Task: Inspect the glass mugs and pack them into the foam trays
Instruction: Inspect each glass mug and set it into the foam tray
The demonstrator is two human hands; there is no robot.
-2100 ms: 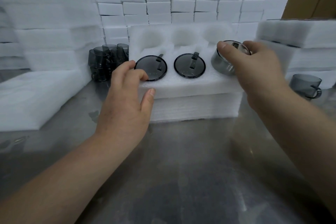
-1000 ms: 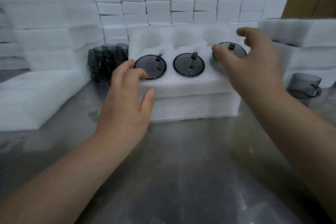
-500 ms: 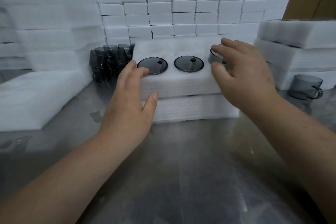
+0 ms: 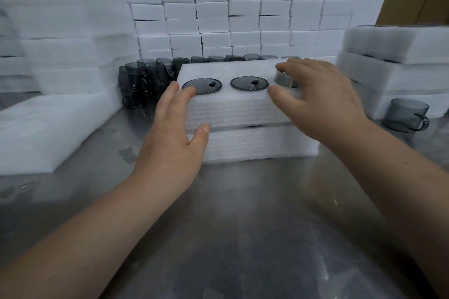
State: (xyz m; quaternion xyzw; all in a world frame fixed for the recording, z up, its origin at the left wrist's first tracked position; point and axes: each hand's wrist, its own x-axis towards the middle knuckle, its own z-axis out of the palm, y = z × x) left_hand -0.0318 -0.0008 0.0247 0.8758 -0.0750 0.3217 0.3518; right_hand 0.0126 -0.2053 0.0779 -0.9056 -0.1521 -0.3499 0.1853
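Note:
A white foam tray (image 4: 238, 109) lies on top of a second foam tray (image 4: 255, 145) on the steel table. Two smoky glass mugs (image 4: 202, 86) (image 4: 247, 83) sit sunk in its front cavities; a third mug (image 4: 284, 79) stands higher at the right. My left hand (image 4: 170, 143) grips the tray's front left edge, fingers on top and thumb on the front face. My right hand (image 4: 323, 99) holds the tray's right end, fingers curled over the third mug. A dark gap shows under the upper tray's front edge.
Several loose grey mugs (image 4: 141, 80) cluster left of the tray, and more rims (image 4: 243, 58) show behind it. One mug (image 4: 405, 115) stands at the right beside a foam stack (image 4: 393, 68). Foam slabs (image 4: 48, 128) lie left; a wall of foam blocks (image 4: 243, 7) closes the back.
My right hand let go of the third mug in its cavity, then took the tray's right end. The upper tray has lifted and tipped, so its back cavities no longer show.

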